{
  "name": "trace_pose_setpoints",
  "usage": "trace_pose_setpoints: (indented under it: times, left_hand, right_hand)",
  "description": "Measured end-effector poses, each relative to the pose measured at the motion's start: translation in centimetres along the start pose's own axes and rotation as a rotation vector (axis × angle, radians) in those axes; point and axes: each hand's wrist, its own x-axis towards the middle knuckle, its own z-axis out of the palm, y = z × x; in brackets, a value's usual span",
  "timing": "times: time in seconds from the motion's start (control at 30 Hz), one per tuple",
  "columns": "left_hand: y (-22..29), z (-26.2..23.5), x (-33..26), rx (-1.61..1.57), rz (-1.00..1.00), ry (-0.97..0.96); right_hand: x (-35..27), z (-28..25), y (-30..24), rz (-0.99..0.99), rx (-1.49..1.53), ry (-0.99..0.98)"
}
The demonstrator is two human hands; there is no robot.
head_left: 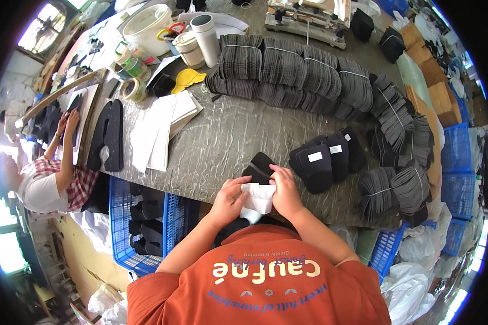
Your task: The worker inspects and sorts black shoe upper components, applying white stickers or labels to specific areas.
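Grey tabletop [222, 141] at centre carries labelled black pads [315, 176], seemingly done; banded stacks [284, 67] at upper right look unlabelled. Left hand [229, 201] and right hand [286, 190] grip white paper [258, 200] at lower centre, beside another dark pad [259, 167].

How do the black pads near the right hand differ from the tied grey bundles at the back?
The black pads lie overlapping, broad faces up; the grey bundles are packed on edge. The black pads are darker, with white labels; the grey bundles have pale ties. Both are on the table.
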Motion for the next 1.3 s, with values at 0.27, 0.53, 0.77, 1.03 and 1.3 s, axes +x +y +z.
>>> trace_pose_setpoints:
  times: [0.27,0.53,0.77,1.03,1.3]
  left_hand:
    - [0.6,-0.2,0.6,0.295,0.198,-0.096]
    - [-0.9,-1.3,-0.3,0.163,0.124,-0.204]
    - [-3.5,-8.9,4.7,0.494,-0.432,0.204]
    - [-2.8,-3.5,4.4,0.180,-0.477,0.185]
    - [-4.3,3.7,3.5,-0.642,-0.594,0.103]
  right_hand:
    - [1.4,-5.7,-1.3,0.272,0.184,0.213]
    - [0.8,-2.7,-1.7,-0.100,-0.448,0.046]
    - [-0.2,-1.3,-2.4,0.047,-0.449,-0.271]
    - [0.0,0.4,0.2,0.068,-0.522,-0.213]
    - [1.2,-1.2,-1.8,0.082,-0.523,-0.219]
